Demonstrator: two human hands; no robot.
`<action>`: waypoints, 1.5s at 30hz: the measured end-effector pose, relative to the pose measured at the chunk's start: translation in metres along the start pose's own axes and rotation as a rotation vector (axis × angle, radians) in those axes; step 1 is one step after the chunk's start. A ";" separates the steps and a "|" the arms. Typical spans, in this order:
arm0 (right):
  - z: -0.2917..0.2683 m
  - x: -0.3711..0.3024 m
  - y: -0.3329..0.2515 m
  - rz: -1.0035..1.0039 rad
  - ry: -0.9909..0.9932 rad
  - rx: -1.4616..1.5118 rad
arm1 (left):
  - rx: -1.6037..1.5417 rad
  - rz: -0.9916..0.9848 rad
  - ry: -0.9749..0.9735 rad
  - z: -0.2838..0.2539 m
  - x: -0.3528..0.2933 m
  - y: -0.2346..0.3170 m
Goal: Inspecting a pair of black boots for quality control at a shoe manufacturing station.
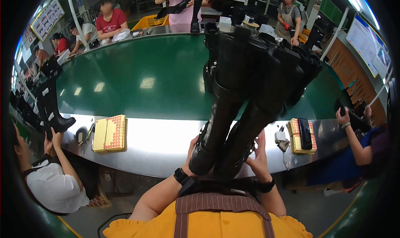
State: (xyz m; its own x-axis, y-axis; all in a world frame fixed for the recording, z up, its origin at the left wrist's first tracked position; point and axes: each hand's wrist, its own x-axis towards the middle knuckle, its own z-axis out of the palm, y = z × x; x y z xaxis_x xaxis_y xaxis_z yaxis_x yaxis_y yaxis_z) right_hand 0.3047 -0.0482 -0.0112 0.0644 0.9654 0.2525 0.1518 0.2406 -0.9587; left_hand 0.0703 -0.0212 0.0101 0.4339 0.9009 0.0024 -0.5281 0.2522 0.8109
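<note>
A pair of tall black boots (pixel 221 108) stands up right in front of me, shafts side by side and leaning away to the right. At the lower outer side of the left one, my left hand (pixel 192 156) is closed, its fingers partly hidden behind the boot. My right hand (pixel 259 159) curves round the outer side of the other boot (pixel 254 113), thumb and fingers against it. The lower ends of the boots are close to my body, over the metal table edge. Black bands are on both my wrists.
A yellow card stack (pixel 109 133) lies on the metal ledge at left; another stack (pixel 295 144) with a phone (pixel 305 133) is at right. More black boots (pixel 211 58) stand on the green belt (pixel 137 71). Co-workers handle boots at left (pixel 56 121), right and across.
</note>
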 end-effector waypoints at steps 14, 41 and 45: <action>-0.024 0.034 -0.079 -0.371 -0.652 -0.618 | -1.004 -0.750 -0.371 -0.043 0.022 -0.036; 0.031 -0.017 -0.016 -0.247 -0.539 -0.295 | 1.404 0.403 0.535 0.028 0.001 0.007; 0.036 -0.010 -0.024 -0.247 -0.667 -0.412 | 1.418 0.445 0.592 0.013 -0.002 0.011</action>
State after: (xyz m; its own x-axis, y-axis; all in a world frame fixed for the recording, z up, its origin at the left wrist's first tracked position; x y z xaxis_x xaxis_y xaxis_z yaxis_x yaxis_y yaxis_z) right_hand 0.2649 -0.0605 0.0046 -0.5983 0.7772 0.1950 0.4427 0.5235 -0.7280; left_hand 0.0730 -0.0244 0.0263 -0.0718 0.8985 0.4331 0.6904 -0.2686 0.6717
